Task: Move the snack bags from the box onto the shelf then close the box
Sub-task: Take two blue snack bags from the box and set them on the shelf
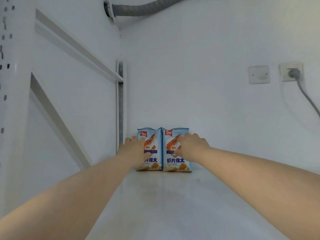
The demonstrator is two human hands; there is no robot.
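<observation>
The left hand (134,149) has its fingers spread on the left snack bag (149,149), and the right hand (191,148) likewise rests on the right snack bag (175,150); whether either truly grips I cannot tell. Both glossy, puffy pouches stand upright, touching, at the back of the smooth white shelf (173,205), against the wall; the box is out of view

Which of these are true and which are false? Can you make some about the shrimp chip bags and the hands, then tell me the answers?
1. Two snack bags stand upright on the shelf. True.
2. The bags lie flat, far apart. False: they stand side by side, touching.
3. The left hand is on the left bag. True.
4. The right hand holds a cup. False: it rests on the right bag.
5. A plug sits in a wall socket. True.
</observation>
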